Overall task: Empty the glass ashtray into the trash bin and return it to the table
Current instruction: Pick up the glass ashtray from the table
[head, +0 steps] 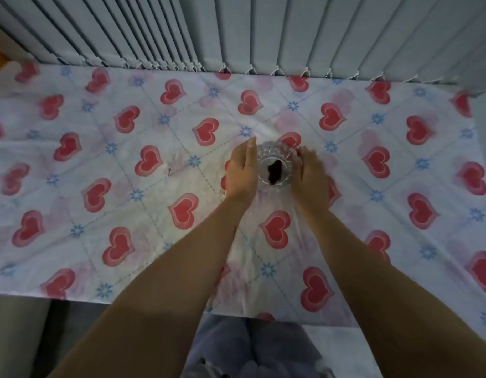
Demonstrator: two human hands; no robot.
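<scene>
A round cut-glass ashtray (275, 165) sits on the table (127, 165), which is covered by a white cloth printed with red hearts. A dark clump of waste lies in its bowl. My left hand (241, 171) presses against the ashtray's left side, thumb pointing away from me. My right hand (313, 174) cups its right side. Both hands touch the glass, and the ashtray looks to rest on the cloth. No trash bin is in view.
Grey vertical blinds (236, 31) hang along the table's far edge. The table's near edge (127, 298) runs across the lower part of the view, with my legs (252, 347) and the floor below it.
</scene>
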